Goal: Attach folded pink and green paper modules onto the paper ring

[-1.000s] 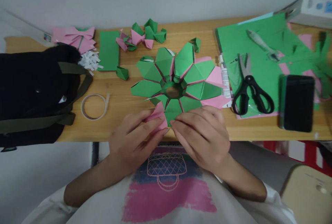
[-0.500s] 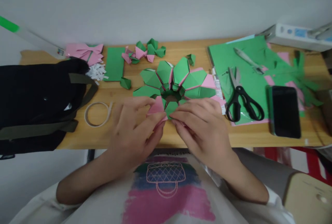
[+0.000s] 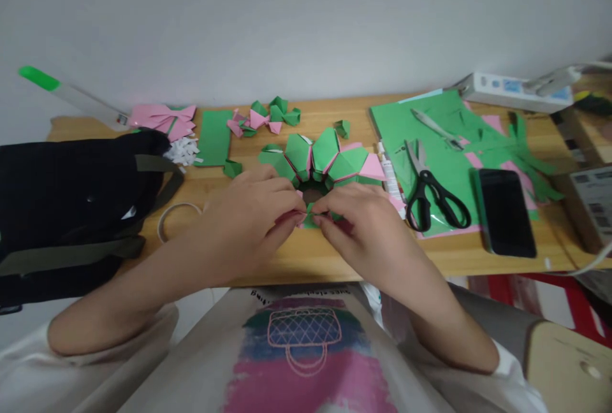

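Note:
A ring of folded green and pink paper petals (image 3: 326, 153), open in the middle, rests on the table in front of me. My left hand (image 3: 261, 212) pinches the ring's near edge from the left, thumb and fingers together. From the other side my right hand (image 3: 356, 218) pinches the same edge, its fingertips close to the left ones. The fold between the fingertips is mostly hidden by both hands. Just right of the ring lies a white glue tube (image 3: 391, 177). Black-handled scissors (image 3: 433, 193) lie beyond it on green paper.
Folded green and pink paper pieces (image 3: 258, 118) lie behind the ring. At left are a black bag (image 3: 76, 209), a tape ring (image 3: 165, 218), white paper scraps (image 3: 183, 150) and a green paper stack (image 3: 213, 137). A phone (image 3: 505, 212), cutter knife (image 3: 437, 129) and power strip (image 3: 519, 91) lie right.
My left hand has turned over the ring's near-left petals, covering the pink flap. Its fingertips remain close to the right hand's. The camera view has shifted, so the table sits lower.

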Demonstrator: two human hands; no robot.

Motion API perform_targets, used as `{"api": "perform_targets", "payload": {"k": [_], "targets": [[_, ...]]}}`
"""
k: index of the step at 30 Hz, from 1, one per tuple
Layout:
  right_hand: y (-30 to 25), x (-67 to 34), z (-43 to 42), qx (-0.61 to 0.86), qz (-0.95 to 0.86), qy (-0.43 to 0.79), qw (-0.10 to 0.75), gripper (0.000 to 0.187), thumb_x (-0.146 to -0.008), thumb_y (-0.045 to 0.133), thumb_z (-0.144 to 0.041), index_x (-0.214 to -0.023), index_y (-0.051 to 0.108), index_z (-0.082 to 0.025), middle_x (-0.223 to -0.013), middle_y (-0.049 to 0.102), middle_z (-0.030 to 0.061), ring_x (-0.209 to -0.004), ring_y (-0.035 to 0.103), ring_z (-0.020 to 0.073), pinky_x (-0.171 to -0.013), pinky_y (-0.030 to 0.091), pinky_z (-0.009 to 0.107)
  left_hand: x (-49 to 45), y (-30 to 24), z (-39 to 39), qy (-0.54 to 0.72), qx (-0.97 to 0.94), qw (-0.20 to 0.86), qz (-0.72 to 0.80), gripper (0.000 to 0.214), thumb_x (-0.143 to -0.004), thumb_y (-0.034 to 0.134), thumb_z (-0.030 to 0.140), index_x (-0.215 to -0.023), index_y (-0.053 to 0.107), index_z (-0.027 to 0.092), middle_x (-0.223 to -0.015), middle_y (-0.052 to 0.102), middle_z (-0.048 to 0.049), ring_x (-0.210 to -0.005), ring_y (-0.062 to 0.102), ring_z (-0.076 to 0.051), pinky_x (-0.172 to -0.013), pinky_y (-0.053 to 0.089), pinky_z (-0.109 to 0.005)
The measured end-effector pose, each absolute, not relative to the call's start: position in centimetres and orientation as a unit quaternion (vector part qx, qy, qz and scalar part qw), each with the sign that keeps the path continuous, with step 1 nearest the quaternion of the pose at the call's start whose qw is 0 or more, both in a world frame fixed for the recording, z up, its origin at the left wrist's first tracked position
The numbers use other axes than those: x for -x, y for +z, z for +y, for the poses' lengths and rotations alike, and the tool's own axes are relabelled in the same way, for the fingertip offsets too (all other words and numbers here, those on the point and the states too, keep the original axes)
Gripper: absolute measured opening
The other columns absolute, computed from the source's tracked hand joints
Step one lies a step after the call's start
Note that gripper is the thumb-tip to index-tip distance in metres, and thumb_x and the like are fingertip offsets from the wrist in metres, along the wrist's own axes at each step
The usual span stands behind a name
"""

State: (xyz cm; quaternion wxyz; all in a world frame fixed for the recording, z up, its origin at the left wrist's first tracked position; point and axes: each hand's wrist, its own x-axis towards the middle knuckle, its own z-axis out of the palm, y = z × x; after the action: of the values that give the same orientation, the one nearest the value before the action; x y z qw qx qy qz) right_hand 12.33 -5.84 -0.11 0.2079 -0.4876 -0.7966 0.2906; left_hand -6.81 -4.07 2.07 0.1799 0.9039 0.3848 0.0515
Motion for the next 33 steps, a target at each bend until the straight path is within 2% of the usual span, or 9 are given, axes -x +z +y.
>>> {"api": "perform_targets", "payload": {"k": [3, 9, 19, 22, 24, 26, 29, 30, 33], "targets": [[-0.3, -12.3, -5.9, 0.484, -0.796, 0.297, 0.207, 0.012, -0.084, 0.061, -0.011, -0.079, 0.068, -0.019, -0.078, 0.071, 0.0002, -0.077, 0.058, 0.0172, -0.073, 0.035, 0.031, 6.8, 2.1, -4.0, 0.038, -0.907, 0.178, 0.379, 0.023, -0.094, 0.047, 0.018, -0.079, 0.065, 0.016, -0.075, 0.062, -0.0018, -0.075, 0.05, -0.019, -0.068, 0.038, -0.033], [-1.2, -12.4, -7.3, 0.467, -0.805, 0.265, 0.252, 0.013, -0.087, 0.057, -0.015, -0.08, 0.067, -0.019, -0.075, 0.067, 0.0004, -0.076, 0.058, 0.0168, -0.071, 0.037, 0.032, 6.7, 1.3, -5.2, 0.072, -0.925, 0.08, 0.364, 0.019, -0.092, 0.05, 0.016, -0.079, 0.063, 0.017, -0.075, 0.062, -0.0019, -0.077, 0.05, -0.021, -0.069, 0.038, -0.035], [-2.5, -12.0, -10.0, 0.48, -0.8, 0.194, 0.303, 0.009, -0.088, 0.059, -0.016, -0.087, 0.067, -0.019, -0.088, 0.072, 0.002, -0.088, 0.061, 0.0202, -0.081, 0.043, 0.038, 6.8, 1.0, -7.1, 0.095, -0.938, 0.038, 0.331, 0.028, -0.097, 0.044, 0.015, -0.079, 0.066, 0.02, -0.075, 0.065, -0.0007, -0.08, 0.051, -0.021, -0.069, 0.038, -0.034], [-2.6, -11.9, -10.3, 0.473, -0.804, 0.173, 0.317, 0.007, -0.088, 0.06, -0.016, -0.087, 0.067, -0.019, -0.087, 0.072, 0.001, -0.088, 0.062, 0.0194, -0.082, 0.043, 0.038, 6.8, 0.8, -7.7, 0.114, -0.936, 0.016, 0.333, 0.026, -0.097, 0.046, 0.016, -0.079, 0.065, 0.02, -0.081, 0.068, -0.0015, -0.083, 0.052, -0.022, -0.07, 0.039, -0.035], [-2.7, -12.0, -10.5, 0.473, -0.804, 0.161, 0.323, 0.007, -0.088, 0.06, -0.015, -0.088, 0.066, -0.019, -0.088, 0.073, 0.0007, -0.088, 0.062, 0.019, -0.083, 0.043, 0.038, 7.0, 0.6, -8.3, 0.123, -0.932, 0.005, 0.341, 0.017, -0.096, 0.05, 0.017, -0.086, 0.065, 0.018, -0.09, 0.07, -0.0027, -0.085, 0.055, -0.022, -0.073, 0.041, -0.037], [-2.8, -12.1, -10.6, 0.474, -0.805, 0.151, 0.324, 0.008, -0.089, 0.06, -0.015, -0.089, 0.066, -0.02, -0.09, 0.073, 0.0003, -0.09, 0.062, 0.0185, -0.084, 0.043, 0.037, 7.4, 0.6, -9.0, 0.142, -0.926, 0.002, 0.349, 0.008, -0.093, 0.059, 0.024, -0.096, 0.063, 0.017, -0.098, 0.071, -0.0048, -0.09, 0.059, -0.023, -0.078, 0.043, -0.039], [-2.9, -12.4, -10.9, 0.468, -0.81, 0.144, 0.324, 0.009, -0.088, 0.062, -0.015, -0.091, 0.067, -0.021, -0.092, 0.074, 0.0, -0.092, 0.063, 0.0183, -0.086, 0.043, 0.037, 8.4, 0.7, -9.7, 0.206, -0.908, 0.033, 0.363, 0.035, -0.09, 0.061, 0.05, -0.103, 0.059, 0.018, -0.101, 0.068, -0.0093, -0.093, 0.06, -0.025, -0.083, 0.045, -0.043], [-2.9, -12.4, -11.0, 0.465, -0.812, 0.141, 0.323, 0.009, -0.088, 0.062, -0.015, -0.092, 0.067, -0.02, -0.092, 0.074, 0.0001, -0.092, 0.063, 0.0185, -0.086, 0.044, 0.037, 8.8, 0.6, -9.8, 0.228, -0.898, 0.049, 0.374, 0.036, -0.09, 0.059, 0.053, -0.102, 0.059, 0.019, -0.099, 0.067, -0.0092, -0.09, 0.06, -0.025, -0.082, 0.046, -0.043], [-3.0, -12.6, -11.3, 0.464, -0.817, 0.127, 0.316, 0.009, -0.087, 0.064, -0.015, -0.094, 0.067, -0.021, -0.094, 0.075, 0.0005, -0.094, 0.064, 0.0192, -0.088, 0.044, 0.038, 10.1, 0.1, -9.9, 0.252, -0.841, 0.101, 0.468, 0.01, -0.093, 0.054, 0.033, -0.092, 0.059, 0.024, -0.086, 0.068, -0.0036, -0.078, 0.062, -0.02, -0.074, 0.048, -0.038]]}}
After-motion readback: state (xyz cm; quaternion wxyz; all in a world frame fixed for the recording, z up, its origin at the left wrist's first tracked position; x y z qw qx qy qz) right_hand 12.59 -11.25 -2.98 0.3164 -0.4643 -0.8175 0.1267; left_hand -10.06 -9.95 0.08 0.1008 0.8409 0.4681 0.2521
